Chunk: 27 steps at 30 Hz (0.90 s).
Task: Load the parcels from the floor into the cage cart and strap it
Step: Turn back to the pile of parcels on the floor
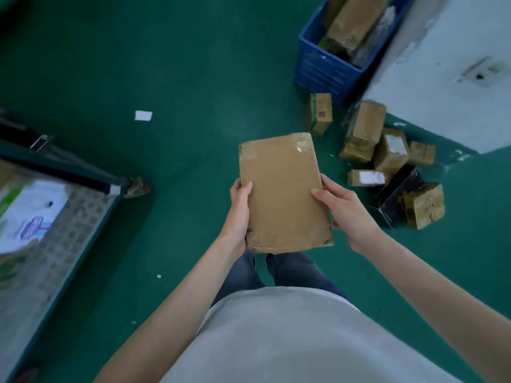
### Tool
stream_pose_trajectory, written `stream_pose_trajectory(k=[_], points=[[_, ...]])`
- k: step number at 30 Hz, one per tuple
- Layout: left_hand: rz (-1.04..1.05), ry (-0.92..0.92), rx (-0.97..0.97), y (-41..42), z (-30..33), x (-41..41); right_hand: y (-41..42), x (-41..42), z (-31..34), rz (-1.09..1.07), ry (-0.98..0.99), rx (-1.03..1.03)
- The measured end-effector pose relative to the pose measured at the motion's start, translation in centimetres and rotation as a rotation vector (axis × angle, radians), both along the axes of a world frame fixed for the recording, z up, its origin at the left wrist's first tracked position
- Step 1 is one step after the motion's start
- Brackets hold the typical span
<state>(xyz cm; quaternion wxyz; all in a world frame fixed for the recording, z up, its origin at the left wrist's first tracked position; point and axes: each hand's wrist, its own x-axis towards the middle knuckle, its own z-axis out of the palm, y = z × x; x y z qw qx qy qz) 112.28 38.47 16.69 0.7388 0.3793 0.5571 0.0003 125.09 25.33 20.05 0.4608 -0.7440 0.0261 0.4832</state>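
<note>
I've got a flat rectangular cardboard parcel (282, 192), glossy tape at its corners, held above the green floor (193, 78): left hand (239, 214) and right hand (345, 214) grip its long edges. Blue slatted crate (320, 67) holds taped parcels; cage cart (69, 211) has a perforated deck.

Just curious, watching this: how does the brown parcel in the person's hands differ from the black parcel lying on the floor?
The held parcel is flat, plain brown cardboard; the black parcel is dark and glossy. The left hand and right hand grip the brown one above the floor, while the black one lies among the pile with another box resting on it. Both look sealed.
</note>
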Motion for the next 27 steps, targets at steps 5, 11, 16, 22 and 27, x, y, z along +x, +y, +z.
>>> stream_pose_trajectory(k=[5, 11, 16, 22, 27], points=[[0.227, -0.021, 0.022, 1.6, 0.9, -7.9, 4.8, -5.7, 0.8, 0.185, -0.01, 0.016], [0.47, -0.008, 0.047, 4.2, 1.0, -20.7, 11.1, -16.5, 0.6, 0.414, -0.01, 0.04], [0.634, -0.014, 0.079, 6.7, 1.6, -31.8, 16.1, -26.7, 0.0, 0.594, -0.02, 0.111], [0.815, -0.022, 0.122, 9.6, 3.0, -42.8, 22.5, -37.1, 0.8, 0.815, -0.089, 0.166], [0.978, -0.039, 0.17, 12.9, 3.8, -49.6, 28.8, -44.2, 1.7, 0.963, -0.087, 0.246]])
